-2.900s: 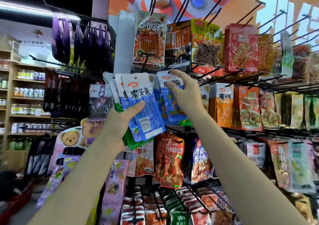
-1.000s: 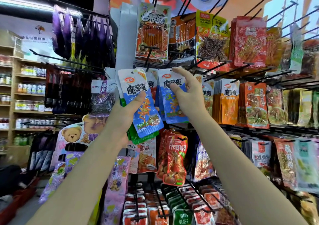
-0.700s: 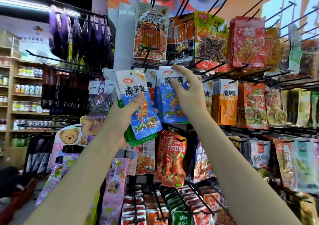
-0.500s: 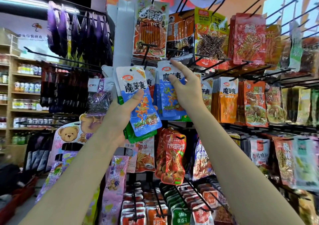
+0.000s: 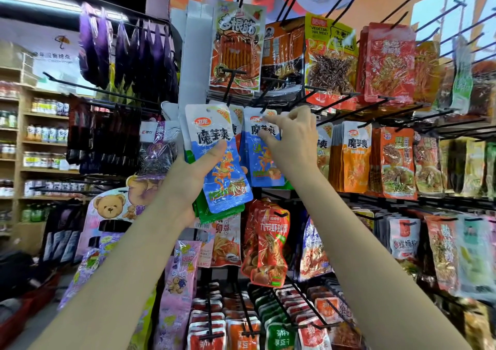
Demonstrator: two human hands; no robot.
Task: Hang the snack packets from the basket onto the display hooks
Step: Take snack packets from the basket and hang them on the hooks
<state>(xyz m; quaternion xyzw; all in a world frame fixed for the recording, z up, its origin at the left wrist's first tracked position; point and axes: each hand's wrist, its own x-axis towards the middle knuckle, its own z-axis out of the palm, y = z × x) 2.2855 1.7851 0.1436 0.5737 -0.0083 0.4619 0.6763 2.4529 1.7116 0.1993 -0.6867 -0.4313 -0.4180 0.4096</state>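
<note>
My left hand (image 5: pixel 188 177) grips a stack of snack packets (image 5: pixel 217 159), a blue and white one in front and green ones behind, its thumb pressed across the front. Just right of it, a second blue packet (image 5: pixel 261 159) hangs at a black display hook (image 5: pixel 264 105). My right hand (image 5: pixel 291 140) pinches that packet's top edge, with its fingertips at the hang hole under the hook. The basket is out of view.
Black hooks with orange and red snack packets (image 5: pixel 357 159) fill the rack to the right and above. A red packet (image 5: pixel 268 245) hangs just below my hands. Purple bags (image 5: pixel 126 51) hang at upper left, and wooden shelves (image 5: pixel 40 145) with bottles stand at far left.
My right hand has slid up the hanging blue packet to its top edge by the hook. The left hand keeps its stack in much the same place.
</note>
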